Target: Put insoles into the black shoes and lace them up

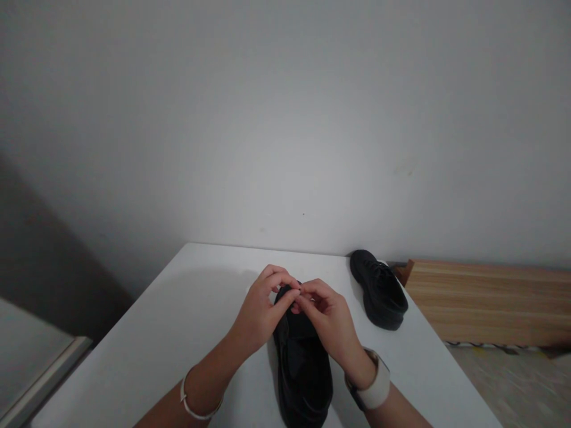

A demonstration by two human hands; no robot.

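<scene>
A black shoe (pixel 307 368) stands on the white table in front of me, its heel toward me and its toe pointing at the wall. Over its front part, my left hand (pixel 261 306) and my right hand (pixel 332 321) meet fingertip to fingertip. Both are closed in a pinch, thumb against fingers. What lies between the fingertips is too small and dark to make out. The hands cover much of the shoe's upper, so its lacing is hidden. A second black shoe (pixel 379 291), with laces across its top, rests at the table's far right edge.
The white table (pixel 196 297) reaches back to a plain grey wall (pixel 285 131). Right of it, lower down, is a wood-grain board (pixel 486 303) above the floor (pixel 526 386). A pale-edged panel (pixel 49 380) stands to the left of the table.
</scene>
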